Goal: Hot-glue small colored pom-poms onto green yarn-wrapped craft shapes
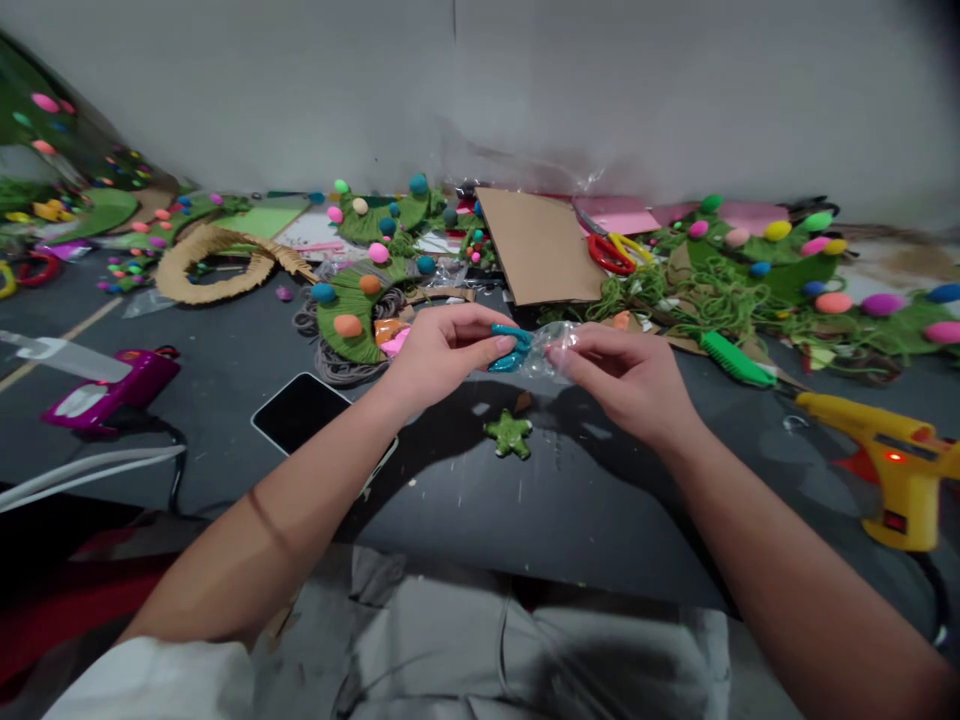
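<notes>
My left hand (454, 355) pinches a shiny teal piece (510, 350) between thumb and fingers; its exact kind is unclear. Right beside it, my right hand (622, 380) grips a crumpled clear plastic bag (546, 352), which meets the teal piece between the two hands. Below them a small green star (508, 434) lies on the dark table (480, 520), with a little brown scrap (523, 402) just behind it. Under my left forearm is a phone (296, 415) with a dark screen, partly covered.
A yellow glue gun (900, 450) with a lit red light stands at right, near a green brush (739, 360). Left are a purple device (112, 390) and a tan ring (214, 265). Behind lie cardboard (544, 245), red-handled scissors (609, 256), green yarn (720, 290) and ball-trimmed green pieces (351, 315).
</notes>
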Demonstrator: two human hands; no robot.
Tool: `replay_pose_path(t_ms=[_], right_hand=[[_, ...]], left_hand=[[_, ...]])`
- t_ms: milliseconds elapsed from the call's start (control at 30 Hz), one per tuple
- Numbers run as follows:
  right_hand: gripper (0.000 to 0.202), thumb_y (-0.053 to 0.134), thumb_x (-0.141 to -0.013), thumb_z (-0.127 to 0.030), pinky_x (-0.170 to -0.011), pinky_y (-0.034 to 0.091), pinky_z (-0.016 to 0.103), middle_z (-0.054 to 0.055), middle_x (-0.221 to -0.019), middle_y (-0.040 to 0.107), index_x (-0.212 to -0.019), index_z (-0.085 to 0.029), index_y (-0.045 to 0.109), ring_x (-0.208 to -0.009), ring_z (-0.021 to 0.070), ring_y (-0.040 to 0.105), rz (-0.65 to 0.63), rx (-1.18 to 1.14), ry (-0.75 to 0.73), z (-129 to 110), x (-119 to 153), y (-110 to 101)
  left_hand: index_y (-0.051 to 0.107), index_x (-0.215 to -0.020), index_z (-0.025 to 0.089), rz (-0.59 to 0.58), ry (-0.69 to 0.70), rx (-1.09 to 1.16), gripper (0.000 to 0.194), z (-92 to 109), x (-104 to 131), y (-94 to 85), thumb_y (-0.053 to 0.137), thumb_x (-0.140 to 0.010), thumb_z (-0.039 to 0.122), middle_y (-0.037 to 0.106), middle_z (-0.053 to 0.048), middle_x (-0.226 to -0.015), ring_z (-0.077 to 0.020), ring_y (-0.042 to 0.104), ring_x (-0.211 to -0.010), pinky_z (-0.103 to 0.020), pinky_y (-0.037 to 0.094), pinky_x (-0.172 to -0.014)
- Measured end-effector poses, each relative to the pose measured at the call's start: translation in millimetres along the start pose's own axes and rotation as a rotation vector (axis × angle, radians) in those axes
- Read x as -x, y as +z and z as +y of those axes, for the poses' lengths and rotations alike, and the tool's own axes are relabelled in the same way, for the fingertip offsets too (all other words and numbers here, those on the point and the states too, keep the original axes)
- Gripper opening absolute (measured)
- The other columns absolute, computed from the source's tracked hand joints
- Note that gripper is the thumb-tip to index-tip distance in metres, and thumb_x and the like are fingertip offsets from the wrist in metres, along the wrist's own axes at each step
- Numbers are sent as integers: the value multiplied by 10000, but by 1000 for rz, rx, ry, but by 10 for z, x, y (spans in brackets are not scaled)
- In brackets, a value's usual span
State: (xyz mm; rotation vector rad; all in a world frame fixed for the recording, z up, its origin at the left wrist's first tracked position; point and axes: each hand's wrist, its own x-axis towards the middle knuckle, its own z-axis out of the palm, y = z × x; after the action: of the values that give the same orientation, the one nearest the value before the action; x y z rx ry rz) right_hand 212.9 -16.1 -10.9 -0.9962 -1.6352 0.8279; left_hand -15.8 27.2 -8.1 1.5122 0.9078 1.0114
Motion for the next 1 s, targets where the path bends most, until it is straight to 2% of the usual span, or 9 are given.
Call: replay_pose_path(t_ms=[100, 200, 367, 467, 567, 667, 800, 1000], right_hand=[[74, 824, -844, -225, -695, 570, 300, 27, -932, 807, -913, -249, 839, -795, 167, 717, -11, 7, -18, 33, 4, 12], [58, 871, -806, -242, -703, 569, 326, 17, -853, 793, -832, -253, 821, -771, 177, 706, 34, 74, -36, 60, 11, 27], [60, 842, -845, -226, -741, 570, 347, 15, -877, 790, -818, -258, 799, -789, 180, 699, 81, 170, -100, 104, 10, 5], [51, 812, -874, -230, -760, 564, 357, 17, -896, 767, -890, -277, 824, -813, 183, 685, 67, 159, -127, 129, 5, -29], [137, 790, -898, -252, -746, 556, 355, 13, -890, 731, -996, -326, 851, -816, 180, 661, 57, 171, -117, 135, 5, -43], [133, 851, -850, -303, -716, 558, 357, 5, -840, 712, -973, -352, 862, -769, 178, 643, 87, 178, -92, 121, 12, -16], [173, 895, -806, -355, -693, 558, 348, 16, -866, 739, -976, -336, 866, -762, 181, 655, 106, 180, -108, 106, 28, 36], [233, 889, -824, -343, -706, 547, 296, 20, -882, 727, -1041, -267, 851, -767, 152, 656, -13, 180, -182, 124, 41, 57]], left_hand=[[810, -956, 158, -5, 8, -8, 264, 9, 4, -1, 883, -800, 359, 770, -41, -770, -111, 665, -636, -205, 521, -585], [812, -948, 157, 0, 3, 9, 265, 12, 9, 2, 898, -789, 350, 773, -41, -773, -104, 671, -638, -194, 531, -593], [807, -1049, 171, 48, -39, 111, 379, -22, 8, -30, 933, -751, 370, 795, -53, -841, -122, 711, -667, -199, 572, -598], [806, -1083, 193, 14, -57, 149, 390, -39, 9, -58, 938, -751, 350, 789, -37, -842, -112, 710, -664, -183, 573, -587], [804, -1113, 212, -23, -47, 118, 377, -30, 15, -55, 919, -779, 341, 812, -54, -944, -133, 745, -750, -190, 594, -629], [805, -1080, 193, -34, -38, 48, 331, 0, 32, -12, 892, -805, 355, 820, -68, -943, -161, 761, -784, -217, 611, -659], [807, -1022, 165, -74, -56, 17, 282, 34, 63, 49, 878, -811, 338, 817, -66, -893, -164, 762, -771, -235, 618, -691], [828, -999, 150, -179, -81, 10, 264, 22, 71, 41, 887, -793, 305, 825, -78, -874, -160, 756, -744, -251, 613, -717]])
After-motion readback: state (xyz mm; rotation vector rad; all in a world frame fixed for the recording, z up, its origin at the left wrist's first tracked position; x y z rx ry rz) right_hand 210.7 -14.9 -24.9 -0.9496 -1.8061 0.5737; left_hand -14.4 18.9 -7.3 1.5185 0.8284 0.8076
